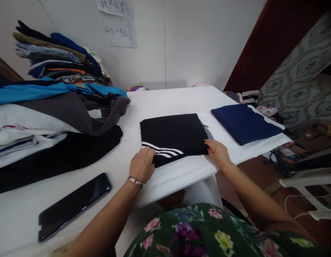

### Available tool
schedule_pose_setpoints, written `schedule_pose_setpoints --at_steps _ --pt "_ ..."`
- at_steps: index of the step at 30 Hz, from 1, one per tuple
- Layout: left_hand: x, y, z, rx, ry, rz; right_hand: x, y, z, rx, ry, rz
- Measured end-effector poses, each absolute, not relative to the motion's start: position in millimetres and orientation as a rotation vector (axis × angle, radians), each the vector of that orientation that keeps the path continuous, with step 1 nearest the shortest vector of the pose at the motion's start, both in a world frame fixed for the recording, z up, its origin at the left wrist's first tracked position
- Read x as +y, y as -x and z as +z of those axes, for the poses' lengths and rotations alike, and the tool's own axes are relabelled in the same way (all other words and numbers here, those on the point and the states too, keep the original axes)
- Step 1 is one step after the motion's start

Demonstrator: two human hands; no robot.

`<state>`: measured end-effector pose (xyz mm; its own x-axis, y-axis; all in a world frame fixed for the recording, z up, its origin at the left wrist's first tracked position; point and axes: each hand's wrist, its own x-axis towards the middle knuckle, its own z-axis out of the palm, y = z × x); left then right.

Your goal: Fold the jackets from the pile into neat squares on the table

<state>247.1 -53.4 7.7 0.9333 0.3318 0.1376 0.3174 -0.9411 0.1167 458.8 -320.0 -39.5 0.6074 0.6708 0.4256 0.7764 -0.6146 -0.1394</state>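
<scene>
A folded black garment with white stripes near its front left corner lies flat on the white table in front of me. My left hand grips its front left corner, the fingers curled over the cloth by the stripes. At the front right corner my right hand pinches the edge between thumb and fingers. A bit of grey cloth shows from under the garment's right side. To the right lies a folded navy blue garment with a white edge, apart from my right hand.
A tall stack of folded clothes stands at the back left. Loose grey, white and black clothes lie in front of it. A black phone rests at the front left of the white table. A white plastic stool stands at right.
</scene>
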Motion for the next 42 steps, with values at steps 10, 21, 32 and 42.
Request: schedule_pose_setpoints --at_steps 10,21,32,42 --pt "-51.0 -247.5 2.8 0.496 -2.971 0.05 -324.5 -456.4 -40.6 -1.205 2.505 -0.446" --pt "-44.8 -238.8 10.0 0.612 -2.925 0.05 -301.2 -435.8 -33.6 -1.429 2.425 -0.25" --pt "-44.7 -238.6 8.7 0.631 -2.87 -0.136 -300.6 -433.0 -28.3 -1.417 2.441 -0.098" --pt "-47.3 -238.6 8.1 0.652 -2.899 -0.141 -236.1 -374.5 -17.4 -1.891 2.192 0.044"
